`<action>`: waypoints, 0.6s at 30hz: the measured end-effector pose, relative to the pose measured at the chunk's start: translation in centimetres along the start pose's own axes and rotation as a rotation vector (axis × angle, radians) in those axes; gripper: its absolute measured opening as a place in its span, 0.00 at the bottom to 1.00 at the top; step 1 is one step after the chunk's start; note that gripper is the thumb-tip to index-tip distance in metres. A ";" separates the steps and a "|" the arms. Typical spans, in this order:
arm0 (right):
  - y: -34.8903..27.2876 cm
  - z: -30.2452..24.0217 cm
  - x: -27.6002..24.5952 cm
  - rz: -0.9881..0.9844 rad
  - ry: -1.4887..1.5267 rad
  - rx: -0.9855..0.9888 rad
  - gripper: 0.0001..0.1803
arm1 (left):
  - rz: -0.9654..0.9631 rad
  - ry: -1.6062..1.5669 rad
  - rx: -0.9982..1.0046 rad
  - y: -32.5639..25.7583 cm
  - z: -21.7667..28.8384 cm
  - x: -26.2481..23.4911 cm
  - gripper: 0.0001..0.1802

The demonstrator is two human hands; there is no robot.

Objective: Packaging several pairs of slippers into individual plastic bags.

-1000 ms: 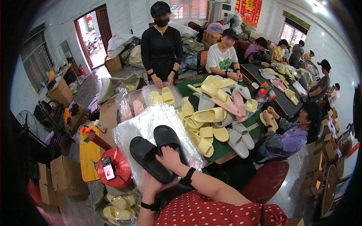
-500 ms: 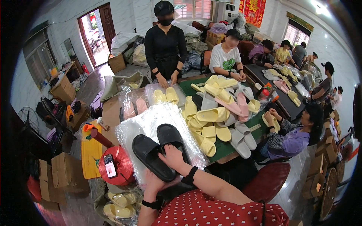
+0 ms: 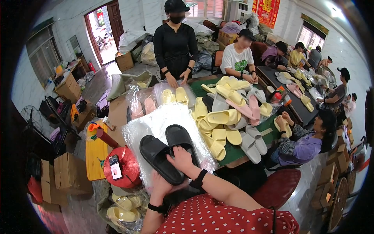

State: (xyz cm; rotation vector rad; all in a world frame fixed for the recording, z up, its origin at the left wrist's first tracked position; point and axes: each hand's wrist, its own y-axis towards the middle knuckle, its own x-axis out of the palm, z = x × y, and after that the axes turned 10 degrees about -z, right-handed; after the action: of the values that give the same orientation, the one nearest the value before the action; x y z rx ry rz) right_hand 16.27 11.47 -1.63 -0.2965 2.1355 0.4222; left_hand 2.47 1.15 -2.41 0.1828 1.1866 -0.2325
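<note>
- Two black slides sit in our grasp at lower centre of the head view: our left hand [image 3: 160, 186] curls its fingers under the heel of the left black slide [image 3: 160, 158], and our right hand [image 3: 182, 159] closes its fingers over the heel of the right black slide [image 3: 180, 139].
- Both slides lie side by side, touching, toes pointing to the upper left, over a sheet of clear plastic bags [image 3: 156, 124] spread on the table.
- Just left of them we see a red spool of twine [image 3: 124, 165] with a phone [image 3: 114, 167] leaning against it, and a yellow board [image 3: 94, 156] further left.
- To the right, a heap of yellow and grey slides [image 3: 226, 121] crowds the green table [image 3: 237, 152], close to our right wrist.
- At upper centre a person in black [image 3: 175, 43] stands behind bagged pairs, and seated workers line the right side.
- Our red dotted sleeve [image 3: 218, 216] fills the bottom edge and hides the table's near rim.
</note>
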 end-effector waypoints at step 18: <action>0.6 -0.2 -0.7 -0.087 0.005 -0.002 0.25 | 0.083 0.020 0.084 0.3 3.1 -4.1 0.43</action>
State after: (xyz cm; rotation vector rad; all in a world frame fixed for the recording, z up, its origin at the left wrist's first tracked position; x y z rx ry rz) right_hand 16.33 11.93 -0.79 -0.3901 2.1184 0.3733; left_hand 3.90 0.95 2.52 0.3074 1.1874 -0.2082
